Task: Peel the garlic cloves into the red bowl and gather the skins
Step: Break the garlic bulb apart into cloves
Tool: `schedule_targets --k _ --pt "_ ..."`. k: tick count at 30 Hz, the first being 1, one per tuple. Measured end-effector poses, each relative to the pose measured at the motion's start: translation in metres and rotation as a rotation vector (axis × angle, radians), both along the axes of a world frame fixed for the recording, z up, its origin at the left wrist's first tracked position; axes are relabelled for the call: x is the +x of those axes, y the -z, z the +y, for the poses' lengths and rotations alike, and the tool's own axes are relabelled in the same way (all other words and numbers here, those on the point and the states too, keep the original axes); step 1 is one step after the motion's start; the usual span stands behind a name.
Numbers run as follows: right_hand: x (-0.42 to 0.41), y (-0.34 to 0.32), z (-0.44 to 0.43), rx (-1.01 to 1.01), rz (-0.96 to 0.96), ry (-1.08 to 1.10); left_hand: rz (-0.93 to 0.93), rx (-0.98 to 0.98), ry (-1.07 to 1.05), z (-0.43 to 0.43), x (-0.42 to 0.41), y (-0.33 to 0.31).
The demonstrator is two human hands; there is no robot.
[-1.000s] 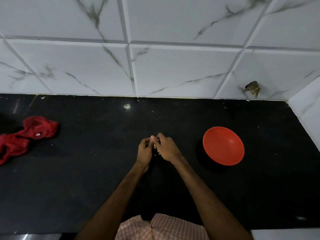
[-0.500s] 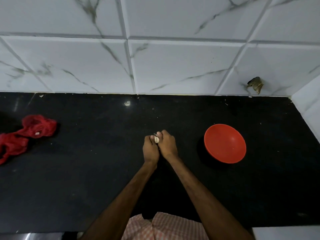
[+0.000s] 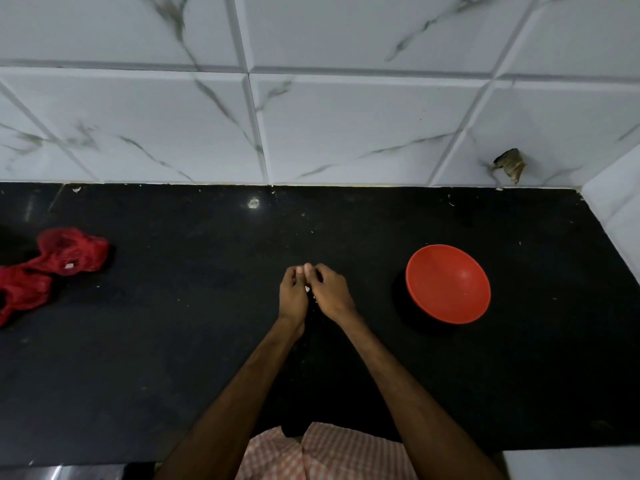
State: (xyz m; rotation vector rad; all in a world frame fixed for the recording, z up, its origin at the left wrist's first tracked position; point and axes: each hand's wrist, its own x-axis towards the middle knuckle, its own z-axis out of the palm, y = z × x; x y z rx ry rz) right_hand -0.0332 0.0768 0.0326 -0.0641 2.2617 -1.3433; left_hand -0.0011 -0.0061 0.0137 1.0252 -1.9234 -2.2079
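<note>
At the middle of the head view, over the black counter (image 3: pixel 173 358), I see the two hands meet thumb side to thumb side. The left hand (image 3: pixel 293 297) has its fingers curled inward. The right hand (image 3: pixel 331 294) is curled the same way, its fingertips (image 3: pixel 320 270) touching those of the left. A small pale clove (image 3: pixel 307 288) shows in the gap between them, and both hands pinch it in a narrow, closed grip. The fingers hide most of it, so I cannot tell how much skin is on it. Both forearms run down to the bottom edge, where a checked shirt (image 3: pixel 329 452) shows. To the right of the hands and apart from them, the red bowl (image 3: pixel 448 285) sits upright on the counter, its inside wall plain red on my feed. Pale flecks (image 3: pixel 450 202) lie scattered on the counter, mostly near the back edge, too small for me to say whether they are skins. Far left, well apart from the hands, a red mesh bag (image 3: pixel 65 254) lies crumpled. It has a small white tag (image 3: pixel 70 267) on it, and any print on the tag is too small to read. Behind the counter rises a white marble-look tile wall (image 3: pixel 346 126), with a ragged brown-edged hole (image 3: pixel 510 164) low on its right.
</note>
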Motion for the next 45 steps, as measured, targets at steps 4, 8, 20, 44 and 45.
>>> schedule_targets --k 4,8,20,44,45 --pt "0.005 0.000 -0.004 -0.104 -0.012 0.048 0.012 0.051 -0.001 0.004 -0.003 -0.007" --pt "0.008 0.006 -0.011 -0.164 0.023 0.150 0.058 -0.039 -0.055 0.011 -0.003 -0.006" --pt "0.003 0.003 -0.016 -0.146 0.080 0.264 0.098 -0.004 -0.048 0.012 -0.004 -0.011" --pt "-0.002 0.009 0.011 -0.064 0.012 0.239 0.035 0.180 0.030 -0.003 0.005 0.000" --pt "-0.001 0.008 0.012 -0.045 0.030 0.236 0.040 0.179 0.041 -0.003 0.005 0.000"
